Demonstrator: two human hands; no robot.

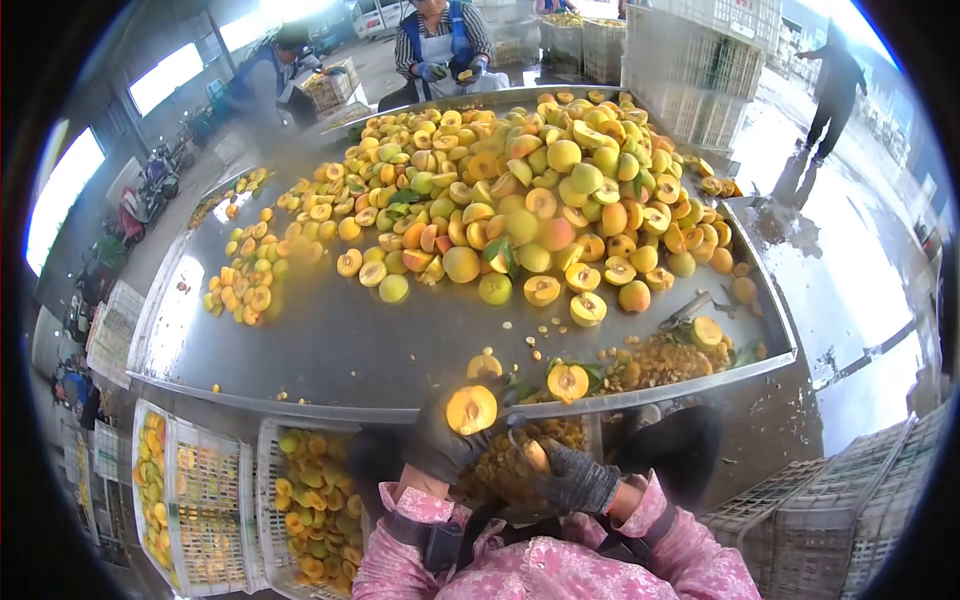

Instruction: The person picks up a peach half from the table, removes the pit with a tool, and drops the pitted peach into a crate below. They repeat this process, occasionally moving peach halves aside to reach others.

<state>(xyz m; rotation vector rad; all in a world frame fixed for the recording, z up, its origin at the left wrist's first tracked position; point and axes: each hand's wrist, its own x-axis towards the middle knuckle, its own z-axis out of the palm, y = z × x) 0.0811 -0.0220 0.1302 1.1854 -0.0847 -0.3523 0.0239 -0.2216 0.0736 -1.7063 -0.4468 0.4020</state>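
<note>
Yellow fruit half (471, 410) in my left grip (440, 446); right grip (582, 482) closed round tool (537, 457). Pile (541, 291) on bench (330, 345): many already halved, whole fruit (461, 264) left too. Near-left crate (263, 490) well stocked.

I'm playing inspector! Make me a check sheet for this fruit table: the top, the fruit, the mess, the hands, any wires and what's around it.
Surface: metal table with a raised rim.
Job's things: big fruit heap, whole and cut; one fruit half at the left hand.
Clutter: yellow scraps near the right front corner.
Hands: left hand, dark glove, holds that half; right hand, grey glove, grips a tan handle.
Cables: nothing seen.
Surroundings: crate of fruit below the front edge; aproned worker across the table; wet floor at right.
</note>
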